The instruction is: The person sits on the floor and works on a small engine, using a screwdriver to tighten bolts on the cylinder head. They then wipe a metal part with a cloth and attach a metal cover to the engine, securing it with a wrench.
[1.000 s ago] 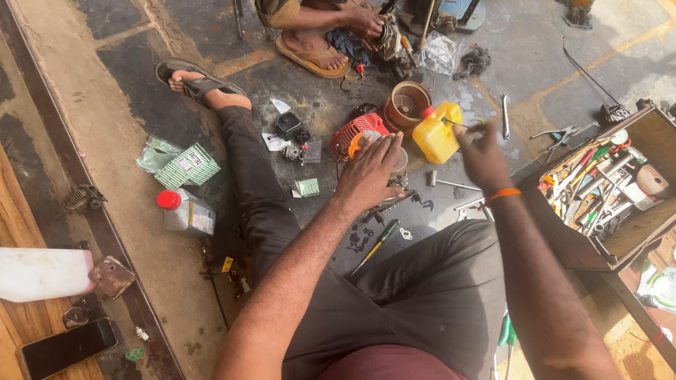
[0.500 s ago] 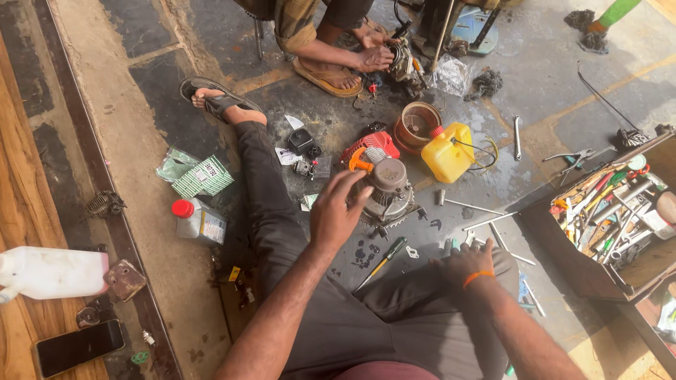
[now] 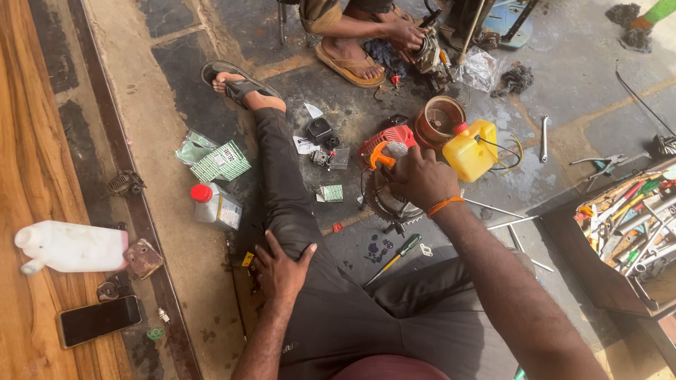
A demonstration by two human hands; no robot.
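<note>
Small engine assembly point(image 3: 386, 188): round, dark metal, with a red housing and an orange part on its far side. It sits on the floor straight ahead of you, just past your knees and a little right of your outstretched left leg. Its flat round face looks to be turned up toward you, though your hand covers most of it.

Right hand point(image 3: 420, 179): resting on top of the engine, fingers curled down over its upper edge; whether they pinch a small part underneath cannot be told from here. An orange band sits on the wrist. This is the hand at the work.

Left hand point(image 3: 282, 269): well apart from the engine, back and to the left, fingers spread flat on your left thigh, holding nothing.

Yellow jug point(image 3: 470, 150): just beyond and right of the engine, nearly touching your right hand.

Brown round pot point(image 3: 439, 119): behind the jug.

Green-handled screwdriver point(image 3: 398, 250): on the floor between the engine and your lap, shaft pointing back toward your left.

Open toolbox point(image 3: 620, 232): far right.

White bottle with red cap point(image 3: 215, 206): left of your leg.

Another person's hand point(image 3: 403, 32): at the top, on separate machinery.
</note>
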